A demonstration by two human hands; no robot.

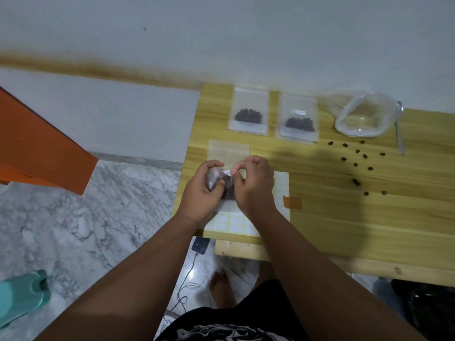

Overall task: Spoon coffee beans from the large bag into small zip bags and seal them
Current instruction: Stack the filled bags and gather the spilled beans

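1. Head view: my left hand [204,190] curled its fingers round a small zip bag [228,191] of coffee beans, held over the label sheet [236,223] by the near-left edge of the wooden table [344,217].
2. My right hand [256,185] pinched a white label [227,172] between thumb and forefinger, at the top of that bag.
3. An empty zip bag [229,150] lay just beyond my hands, with two filled zip bags [248,112] side by side farther back.
4. The large bag [362,116] sat open at the far right, the spoon [399,129] just beside it and loose beans [357,151] scattered in front.
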